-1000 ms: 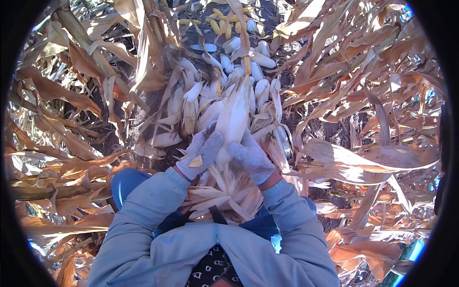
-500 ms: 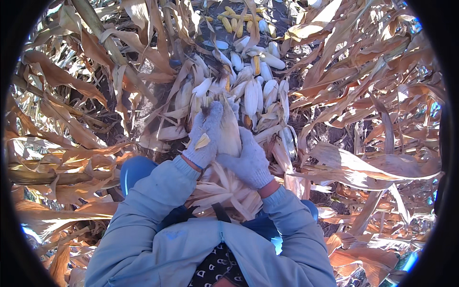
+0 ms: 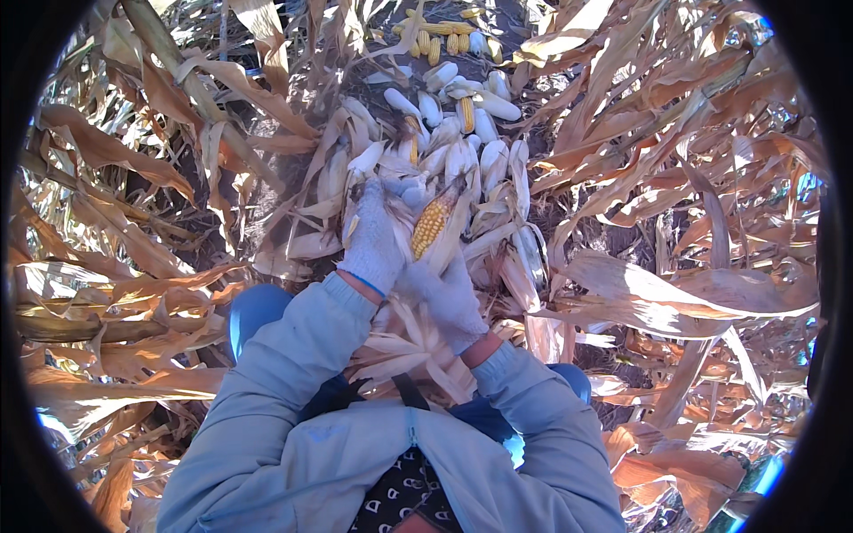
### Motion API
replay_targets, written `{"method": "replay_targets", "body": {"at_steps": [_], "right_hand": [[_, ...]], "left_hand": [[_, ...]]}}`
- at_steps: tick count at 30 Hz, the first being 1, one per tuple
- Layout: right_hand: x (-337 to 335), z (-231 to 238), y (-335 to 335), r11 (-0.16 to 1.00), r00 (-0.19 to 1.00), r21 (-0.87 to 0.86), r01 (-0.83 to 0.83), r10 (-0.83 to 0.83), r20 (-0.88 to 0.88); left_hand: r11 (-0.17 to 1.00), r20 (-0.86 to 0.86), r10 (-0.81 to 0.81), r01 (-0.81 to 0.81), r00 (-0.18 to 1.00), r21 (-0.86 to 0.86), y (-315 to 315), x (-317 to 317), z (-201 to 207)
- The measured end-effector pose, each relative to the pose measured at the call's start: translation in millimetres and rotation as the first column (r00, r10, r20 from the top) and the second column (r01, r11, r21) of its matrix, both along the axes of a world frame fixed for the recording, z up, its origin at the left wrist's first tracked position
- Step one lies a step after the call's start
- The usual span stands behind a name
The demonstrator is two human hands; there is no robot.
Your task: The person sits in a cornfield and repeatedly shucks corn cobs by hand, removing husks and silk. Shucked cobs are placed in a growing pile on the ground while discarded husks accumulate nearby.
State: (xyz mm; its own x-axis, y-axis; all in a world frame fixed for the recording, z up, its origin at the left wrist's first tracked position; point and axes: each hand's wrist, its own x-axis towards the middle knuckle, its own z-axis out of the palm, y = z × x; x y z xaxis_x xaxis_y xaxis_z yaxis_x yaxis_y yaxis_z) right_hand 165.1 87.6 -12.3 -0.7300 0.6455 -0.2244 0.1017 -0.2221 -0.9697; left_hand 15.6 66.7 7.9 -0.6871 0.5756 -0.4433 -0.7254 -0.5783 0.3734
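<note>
Between my two gloved hands stands an ear of corn (image 3: 432,227), its tip pointing away from me. Yellow kernels show along its middle, and pale husk still wraps its right side and base. My right hand (image 3: 451,306) is closed round the base of the ear. On the ear's left side, my left hand (image 3: 371,242) is closed on a strip of the husk (image 3: 402,218); its fingertips are partly hidden. Loose peeled husks (image 3: 418,351) lie just below my hands, between my knees.
Beyond my hands lies a pile of ears in pale husks (image 3: 458,160), with a few kernels showing. Farther off are bare yellow cobs (image 3: 433,44). Dry corn stalks and leaves crowd the left (image 3: 115,160) and right (image 3: 657,293).
The husk on the front of the ear has been pulled open, baring yellow kernels. My left hand has shifted slightly left, and my right hand has turned and moved slightly left.
</note>
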Motion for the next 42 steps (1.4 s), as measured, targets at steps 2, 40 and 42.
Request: {"method": "replay_targets", "body": {"at_steps": [2,40,42], "right_hand": [[1,-8,2,0.967,0.996,-0.252,0.038,-0.056,-0.066],[-1,9,83,0.916,0.916,-0.017,-0.401,0.401,0.028],[-3,19,72,0.840,0.839,-0.005,-0.543,0.543,0.036]], "left_hand": [[0.997,0.116,0.048,-0.041,0.992,-0.060,3,18,65],[0.858,-0.719,-0.496,0.145,0.487,-0.493,-58,-32,16],[0.841,-0.733,-0.535,0.187,0.420,-0.508,-57,-25,18]]}}
